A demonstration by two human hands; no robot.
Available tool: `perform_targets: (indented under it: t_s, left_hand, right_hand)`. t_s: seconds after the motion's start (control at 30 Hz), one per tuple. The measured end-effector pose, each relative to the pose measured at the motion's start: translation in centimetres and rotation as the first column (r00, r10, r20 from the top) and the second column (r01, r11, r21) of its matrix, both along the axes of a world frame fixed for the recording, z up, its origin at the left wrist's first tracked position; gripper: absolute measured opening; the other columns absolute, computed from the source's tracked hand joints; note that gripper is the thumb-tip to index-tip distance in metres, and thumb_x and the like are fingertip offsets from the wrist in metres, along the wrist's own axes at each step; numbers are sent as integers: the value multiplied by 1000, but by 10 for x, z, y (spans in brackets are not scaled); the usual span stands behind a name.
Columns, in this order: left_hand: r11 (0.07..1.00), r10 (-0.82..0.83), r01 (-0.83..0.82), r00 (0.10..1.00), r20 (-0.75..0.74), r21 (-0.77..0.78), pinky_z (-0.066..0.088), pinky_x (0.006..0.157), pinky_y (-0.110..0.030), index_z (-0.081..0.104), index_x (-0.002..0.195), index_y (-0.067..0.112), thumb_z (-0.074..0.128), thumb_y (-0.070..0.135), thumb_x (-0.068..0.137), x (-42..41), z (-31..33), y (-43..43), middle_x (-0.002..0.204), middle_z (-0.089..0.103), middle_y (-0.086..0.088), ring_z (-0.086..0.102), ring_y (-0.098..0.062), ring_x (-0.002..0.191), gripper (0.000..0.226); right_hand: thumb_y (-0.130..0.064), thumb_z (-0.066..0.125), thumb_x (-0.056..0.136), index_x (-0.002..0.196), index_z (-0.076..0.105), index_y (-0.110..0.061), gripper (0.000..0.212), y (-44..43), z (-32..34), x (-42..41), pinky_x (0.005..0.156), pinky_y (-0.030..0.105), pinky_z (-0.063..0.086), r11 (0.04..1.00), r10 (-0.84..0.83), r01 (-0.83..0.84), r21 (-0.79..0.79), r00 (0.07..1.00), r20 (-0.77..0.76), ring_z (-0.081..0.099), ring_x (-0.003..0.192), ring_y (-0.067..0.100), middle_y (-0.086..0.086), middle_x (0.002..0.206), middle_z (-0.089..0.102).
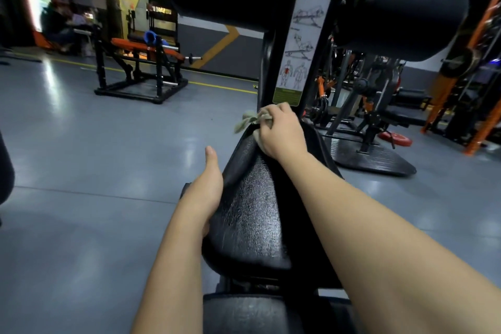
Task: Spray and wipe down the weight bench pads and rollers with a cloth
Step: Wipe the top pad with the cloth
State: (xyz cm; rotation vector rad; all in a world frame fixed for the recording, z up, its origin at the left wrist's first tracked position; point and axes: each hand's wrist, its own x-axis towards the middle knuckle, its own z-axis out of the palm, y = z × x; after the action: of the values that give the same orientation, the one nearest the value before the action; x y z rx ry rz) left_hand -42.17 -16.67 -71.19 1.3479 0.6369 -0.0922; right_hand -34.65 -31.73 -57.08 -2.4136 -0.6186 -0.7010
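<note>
Black crackle-textured seat pad, pale greenish cloth, grey floor, green-bordered instruction label.

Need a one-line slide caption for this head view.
Right hand holds a cloth against the far end of the black seat pad; left hand rests on its left edge.

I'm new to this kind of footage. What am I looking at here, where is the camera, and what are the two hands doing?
There is one picture, from a camera worn on a person's head, looking forward and down along their bare arms. In front, a black seat pad leads to a post with an exercise sticker and two black rollers above. The right hand grips a bunched greenish cloth at the pad's far end. The left hand holds the pad's left edge.
</note>
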Motion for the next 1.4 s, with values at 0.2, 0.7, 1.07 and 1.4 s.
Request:
perform_targets:
  t_s: [0.2,0.7,1.07,1.4]
  left_hand:
    - [976,-9,1,999,35,218,43,109,-55,71,125,24,14,117,26,-24,35,-11,137,63,-14,60,-37,125,148]
    - [827,-46,12,998,47,561,31,120,-48,49,150,19,12,88,86,-53,82,-41,158,44,-11,43,-31,143,101]
    - [690,-53,11,998,35,723,28,117,-41,40,154,11,21,61,105,-49,79,-42,163,35,-10,33,-28,149,72]
    - [634,-38,-9,998,42,774,33,111,-40,50,145,14,19,63,104,-54,77,-46,155,47,-11,43,-27,142,71]
  right_hand:
    - [-46,51,88,118,68,-26,39,11,36,30,87,38,48,978,-139,117,-171,983,-121,62,110,34,7,119,67]
    - [-58,55,86,118,46,-17,53,11,38,52,90,41,45,995,-57,32,-94,958,-282,61,109,30,7,118,64]
    - [-46,65,72,130,56,-40,59,9,39,43,101,42,47,960,187,-247,-134,916,-355,54,117,25,0,128,57]
    - [-52,58,91,134,56,-5,63,-67,49,68,97,37,45,949,-272,308,61,902,-335,58,121,35,19,134,60]
